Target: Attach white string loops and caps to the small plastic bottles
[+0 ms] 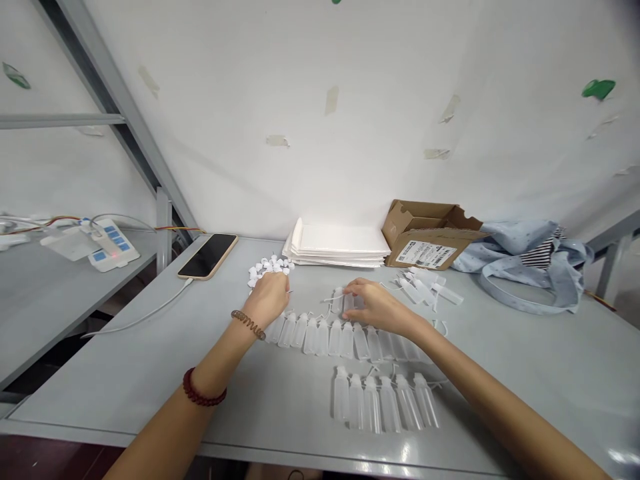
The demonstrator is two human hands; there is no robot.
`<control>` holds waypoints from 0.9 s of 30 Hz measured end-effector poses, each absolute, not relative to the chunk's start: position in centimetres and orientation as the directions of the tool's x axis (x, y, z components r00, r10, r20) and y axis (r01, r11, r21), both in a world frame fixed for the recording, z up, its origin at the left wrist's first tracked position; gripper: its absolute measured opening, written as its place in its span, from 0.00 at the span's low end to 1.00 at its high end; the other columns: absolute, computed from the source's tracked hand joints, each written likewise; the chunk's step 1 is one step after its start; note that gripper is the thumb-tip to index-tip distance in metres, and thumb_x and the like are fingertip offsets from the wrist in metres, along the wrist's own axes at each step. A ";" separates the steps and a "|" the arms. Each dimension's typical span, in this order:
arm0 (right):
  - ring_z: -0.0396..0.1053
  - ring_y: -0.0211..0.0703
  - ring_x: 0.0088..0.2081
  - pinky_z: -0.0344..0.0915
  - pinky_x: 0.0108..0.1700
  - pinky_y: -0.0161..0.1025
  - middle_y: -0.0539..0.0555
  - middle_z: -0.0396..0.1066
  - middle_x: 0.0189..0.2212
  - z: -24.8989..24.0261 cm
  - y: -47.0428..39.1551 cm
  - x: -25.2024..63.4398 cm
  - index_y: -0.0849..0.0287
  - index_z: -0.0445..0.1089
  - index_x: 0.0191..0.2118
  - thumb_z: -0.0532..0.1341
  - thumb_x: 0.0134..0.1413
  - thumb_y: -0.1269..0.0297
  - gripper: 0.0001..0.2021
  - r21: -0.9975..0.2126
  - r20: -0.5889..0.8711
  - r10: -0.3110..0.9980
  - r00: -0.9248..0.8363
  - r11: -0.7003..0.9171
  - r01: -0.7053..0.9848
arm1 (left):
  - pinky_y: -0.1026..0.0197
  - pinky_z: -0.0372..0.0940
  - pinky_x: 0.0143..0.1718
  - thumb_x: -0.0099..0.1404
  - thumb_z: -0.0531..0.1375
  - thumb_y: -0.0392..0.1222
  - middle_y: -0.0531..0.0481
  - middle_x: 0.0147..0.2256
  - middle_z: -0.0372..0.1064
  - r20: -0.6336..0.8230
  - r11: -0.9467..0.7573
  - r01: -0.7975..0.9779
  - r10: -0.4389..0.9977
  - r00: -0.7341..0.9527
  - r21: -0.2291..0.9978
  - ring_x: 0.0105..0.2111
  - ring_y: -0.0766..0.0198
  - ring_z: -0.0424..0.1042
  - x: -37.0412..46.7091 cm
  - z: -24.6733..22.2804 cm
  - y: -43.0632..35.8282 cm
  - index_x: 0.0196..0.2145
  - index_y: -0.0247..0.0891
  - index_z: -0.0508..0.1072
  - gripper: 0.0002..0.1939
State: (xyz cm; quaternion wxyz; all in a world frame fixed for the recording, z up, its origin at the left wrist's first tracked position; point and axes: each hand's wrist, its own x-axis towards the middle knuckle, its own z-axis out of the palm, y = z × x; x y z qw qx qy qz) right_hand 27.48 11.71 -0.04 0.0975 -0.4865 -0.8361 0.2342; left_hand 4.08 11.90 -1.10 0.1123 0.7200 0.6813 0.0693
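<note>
My left hand (270, 297) is closed beside a pile of small white caps (265, 265); its fingertips point away, and what they hold, if anything, is hidden. Thumb and fingers of my right hand (373, 305) curl around a small translucent plastic bottle (349, 304), one of a few lying behind the long row. That row of similar bottles (323, 337) runs between and below my hands, partly covered by my right forearm. Nearer the front edge lies a shorter row of clear bottles (388, 403). Thin white strips or loops show around the bottle necks.
Loose bottles (425, 288) lie right of my right hand. Behind stand a stack of white padded envelopes (340, 245) and an opened cardboard box (430, 240). Blue patterned cloth (530, 267) lies at right. A phone (209, 256) with a white cable (150, 317) is at left.
</note>
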 end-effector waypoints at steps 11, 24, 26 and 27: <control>0.66 0.52 0.48 0.65 0.45 0.46 0.59 0.69 0.45 0.2 11.8 28.2 0.61 0.68 0.47 0.66 0.45 0.58 0.22 -0.533 0.040 0.882 -0.470 0.417 0.736 | 0.60 0.58 0.29 0.54 0.56 0.31 0.42 0.28 0.71 -0.023 -0.026 0.939 0.999 0.036 0.344 0.32 0.54 0.70 4.0 -1.2 11.9 0.24 0.34 0.72 0.05; 0.68 0.50 0.48 0.71 0.44 0.47 0.59 0.69 0.48 0.0 8.5 28.5 0.54 0.64 0.51 0.66 0.49 0.63 0.22 -0.485 0.637 0.649 -0.417 0.757 0.437 | 0.58 0.68 0.43 0.55 0.64 0.46 0.49 0.36 0.73 0.062 -0.064 0.029 0.995 0.073 0.998 0.35 0.62 0.73 7.1 1.2 9.5 0.40 0.36 0.73 0.16; 0.66 0.50 0.50 0.70 0.47 0.47 0.61 0.67 0.49 -0.3 8.0 28.2 0.56 0.61 0.54 0.65 0.50 0.66 0.24 -0.404 0.690 0.579 -0.434 0.806 0.434 | 0.58 0.67 0.45 0.55 0.65 0.44 0.50 0.35 0.73 0.047 -0.032 -0.171 0.995 0.084 0.985 0.37 0.63 0.73 8.1 1.2 9.0 0.40 0.36 0.74 0.15; 0.66 0.50 0.51 0.69 0.49 0.48 0.62 0.66 0.50 -0.4 7.7 28.1 0.57 0.60 0.55 0.64 0.51 0.68 0.25 -0.366 0.707 0.546 -0.448 0.826 0.429 | 0.58 0.67 0.46 0.55 0.66 0.43 0.50 0.34 0.73 0.037 -0.016 -0.238 0.996 0.085 0.971 0.37 0.63 0.73 8.5 1.2 8.8 0.40 0.36 0.74 0.15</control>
